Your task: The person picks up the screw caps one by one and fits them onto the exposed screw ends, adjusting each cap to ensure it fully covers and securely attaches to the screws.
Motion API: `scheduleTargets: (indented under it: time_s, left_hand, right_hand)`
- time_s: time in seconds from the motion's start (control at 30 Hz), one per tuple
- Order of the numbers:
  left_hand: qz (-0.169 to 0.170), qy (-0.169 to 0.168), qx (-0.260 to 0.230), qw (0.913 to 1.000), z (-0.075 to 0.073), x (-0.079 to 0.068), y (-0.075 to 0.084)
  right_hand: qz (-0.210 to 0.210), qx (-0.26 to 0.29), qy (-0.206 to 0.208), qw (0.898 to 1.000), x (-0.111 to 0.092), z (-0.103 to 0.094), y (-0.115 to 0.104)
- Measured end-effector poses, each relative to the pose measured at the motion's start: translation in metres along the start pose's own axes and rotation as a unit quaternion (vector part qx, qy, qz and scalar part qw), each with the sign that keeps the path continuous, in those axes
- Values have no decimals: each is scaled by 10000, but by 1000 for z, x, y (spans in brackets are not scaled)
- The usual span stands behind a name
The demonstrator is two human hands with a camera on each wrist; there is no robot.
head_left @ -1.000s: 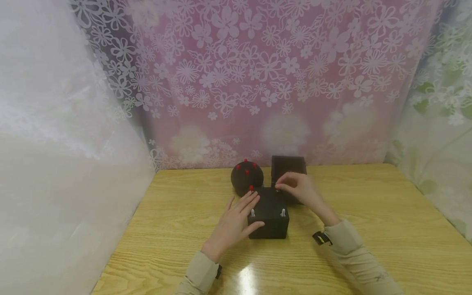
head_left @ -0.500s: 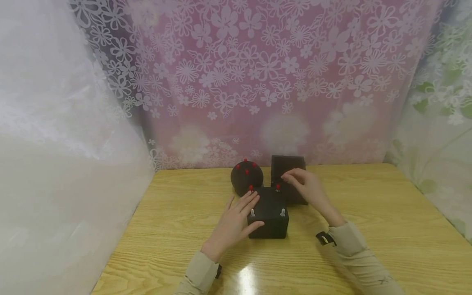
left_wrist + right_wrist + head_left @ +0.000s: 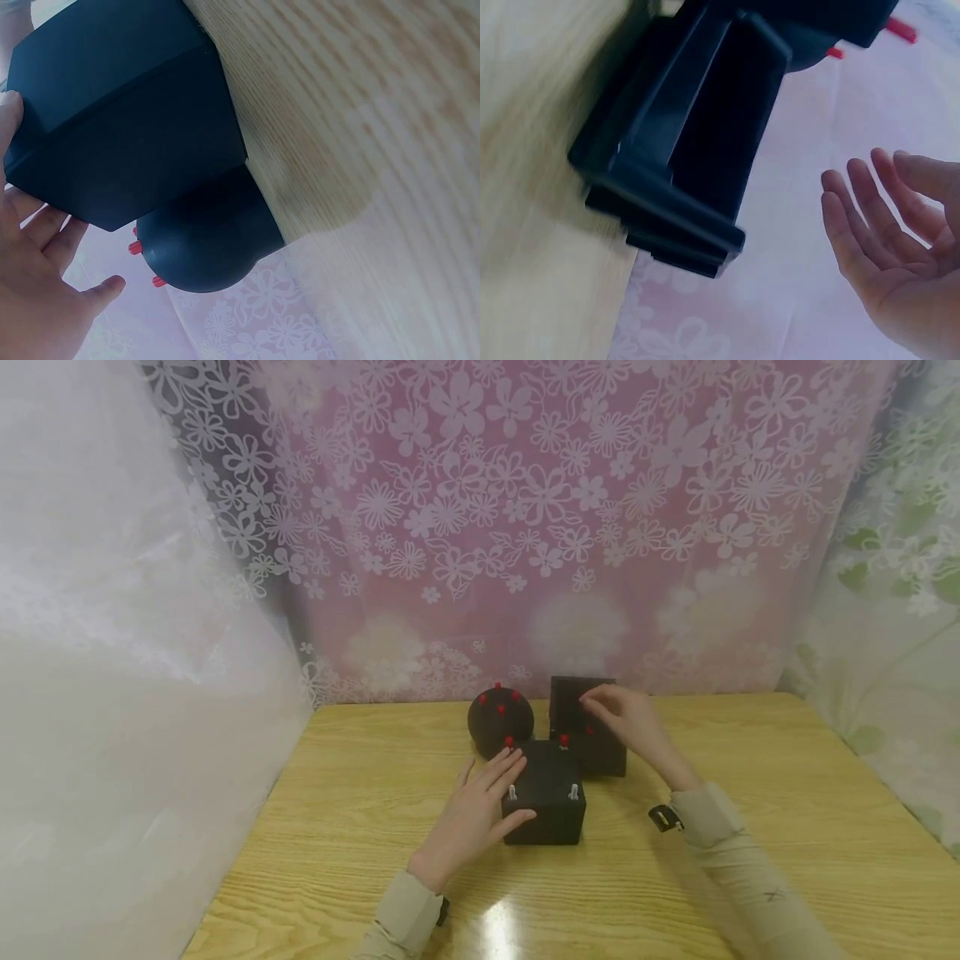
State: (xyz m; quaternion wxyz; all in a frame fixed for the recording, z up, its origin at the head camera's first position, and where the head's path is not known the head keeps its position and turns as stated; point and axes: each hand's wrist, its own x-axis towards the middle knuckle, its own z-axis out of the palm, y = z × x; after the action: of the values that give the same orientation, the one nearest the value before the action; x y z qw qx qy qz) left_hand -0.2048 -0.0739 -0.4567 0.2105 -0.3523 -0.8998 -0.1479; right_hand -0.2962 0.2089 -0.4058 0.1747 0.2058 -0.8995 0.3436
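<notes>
A black box (image 3: 540, 777) carries two pale upright pegs (image 3: 574, 792) near its front edge. Red caps (image 3: 564, 740) sit at its two rear corners. My left hand (image 3: 468, 810) rests on the box's left side with fingers straight over the top and thumb by the front face. My right hand (image 3: 633, 727) hovers over a black open-topped bin (image 3: 603, 756) behind the box. Its fingers are loosely bent, and I see nothing held in the right wrist view. A small red piece (image 3: 588, 730) shows at the bin, under the hand.
A black dome (image 3: 500, 727) with several red caps on top stands behind the box, to the left of the bin. All stand on a wood-grain table (image 3: 360, 793). A pink flowered curtain (image 3: 465, 527) hangs just behind the table's back edge.
My right hand has let go of the red cap at the box's rear right corner and moved back and right over the bin. The left hand stays on the box.
</notes>
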Motion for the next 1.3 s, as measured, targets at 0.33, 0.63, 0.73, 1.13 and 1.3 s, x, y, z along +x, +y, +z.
scheduleTargets:
  time_s: [0.33, 0.63, 0.73, 1.13, 1.3]
  left_hand:
    - [44, 107, -21, 9999, 2, 0, -2]
    - [57, 135, 17, 9999, 4, -1, -3]
    - [39, 137, -18, 9999, 4, 0, -3]
    - [-25, 90, -74, 9999, 1, 2, -2]
    - [-29, 104, -98, 9999, 2, 2, -4]
  right_hand:
    - [126, -884, -694, 9936, 32, 13, 26]
    - [475, -1676, -1637, 9710, 54, 28, 31]
    - [751, -1884, -1885, 9609, 59, 36, 36]
    - [506, -2392, -1661, 9553, 50, 53, 37]
    - [495, -2556, -1738, 9497, 48, 55, 35]
